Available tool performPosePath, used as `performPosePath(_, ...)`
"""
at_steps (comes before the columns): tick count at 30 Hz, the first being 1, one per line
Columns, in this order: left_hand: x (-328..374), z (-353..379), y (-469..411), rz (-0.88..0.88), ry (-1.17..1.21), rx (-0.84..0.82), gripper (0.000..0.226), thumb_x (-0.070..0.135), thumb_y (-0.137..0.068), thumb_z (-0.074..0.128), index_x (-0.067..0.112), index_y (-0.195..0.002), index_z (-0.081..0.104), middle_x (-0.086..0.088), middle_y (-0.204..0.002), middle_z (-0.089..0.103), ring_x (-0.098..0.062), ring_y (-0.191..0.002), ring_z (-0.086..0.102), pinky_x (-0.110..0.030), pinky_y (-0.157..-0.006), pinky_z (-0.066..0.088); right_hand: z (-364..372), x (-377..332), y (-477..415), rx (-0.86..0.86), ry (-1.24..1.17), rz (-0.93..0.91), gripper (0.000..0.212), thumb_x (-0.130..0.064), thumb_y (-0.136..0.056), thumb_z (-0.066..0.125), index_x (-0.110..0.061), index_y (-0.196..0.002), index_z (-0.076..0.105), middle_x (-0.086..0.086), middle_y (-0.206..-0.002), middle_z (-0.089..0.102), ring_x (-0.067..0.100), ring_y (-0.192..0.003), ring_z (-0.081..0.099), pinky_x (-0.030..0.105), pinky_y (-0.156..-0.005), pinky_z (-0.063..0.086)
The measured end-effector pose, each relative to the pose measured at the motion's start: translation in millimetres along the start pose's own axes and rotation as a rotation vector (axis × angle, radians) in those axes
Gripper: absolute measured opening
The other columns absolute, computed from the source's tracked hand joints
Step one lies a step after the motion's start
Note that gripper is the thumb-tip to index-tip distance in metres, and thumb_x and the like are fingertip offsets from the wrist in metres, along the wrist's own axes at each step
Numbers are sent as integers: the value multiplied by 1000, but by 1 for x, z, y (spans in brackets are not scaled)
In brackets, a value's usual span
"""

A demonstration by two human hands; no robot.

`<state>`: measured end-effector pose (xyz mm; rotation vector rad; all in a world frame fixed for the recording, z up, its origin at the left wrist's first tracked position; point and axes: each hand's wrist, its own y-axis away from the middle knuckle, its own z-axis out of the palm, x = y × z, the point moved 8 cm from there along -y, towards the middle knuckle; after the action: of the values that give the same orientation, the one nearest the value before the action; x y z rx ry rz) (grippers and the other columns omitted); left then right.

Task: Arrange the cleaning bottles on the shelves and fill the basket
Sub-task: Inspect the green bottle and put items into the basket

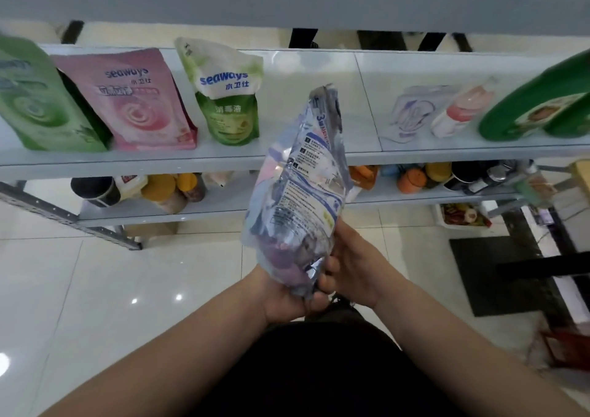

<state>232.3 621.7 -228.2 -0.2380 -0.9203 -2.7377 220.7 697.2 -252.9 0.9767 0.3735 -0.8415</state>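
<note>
Detergent pouch (300,187), upright before the middle shelf (319,158), base gripped in curled fingers of left hand (284,297) and right hand (352,270); best stood flat-bottomed in the gap beside the green-and-white pouch (228,100).

Top (319,372): black, plain cloth.
Forearms (178,353): bare to the wrist.
Left hand (287,298), right hand (354,266): bare.
</note>
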Motion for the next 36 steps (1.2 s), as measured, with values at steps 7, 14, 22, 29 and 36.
performPosePath(7,35,-39,25,153,-274,69,42,40,-90,51,19,-112,80,-17,-130,69,-42,-111,69,-61,-85,59,-16,-31,10,88,-132,-317,58,-10,-82,67,-4,-138,53,21,-130,68,36,-112,69,50,-91,58)
performPosePath(14,67,-39,24,439,-696,314,88,47,-56,95,22,-133,58,-5,-121,74,-29,-110,72,-52,-95,58,-42,-57,27,224,49,-407,61,-3,-67,82,-13,-122,58,14,-119,75,36,-108,73,51,-85,61)
performPosePath(22,34,-9,-20,287,-434,440,29,35,-97,64,9,-109,69,-12,-94,78,-25,-68,75,-35,-52,60,-89,-61,41,212,-68,-13,51,-28,-79,79,-7,-124,68,17,-120,74,33,-102,75,38,-73,63)
performPosePath(29,3,13,-55,226,-289,489,27,33,-100,60,8,-106,68,-12,-87,78,-24,-63,75,-34,-49,59,-138,-52,54,208,-143,150,51,-28,-90,68,-2,-133,61,22,-124,71,33,-93,74,41,-81,62)
performPosePath(36,11,21,-81,294,-617,634,27,35,-104,54,23,-127,60,-6,-98,76,-23,-77,75,-44,-65,62,-160,-98,66,274,86,-147,31,-14,-97,68,-18,-127,61,8,-113,78,24,-95,77,35,-71,64)
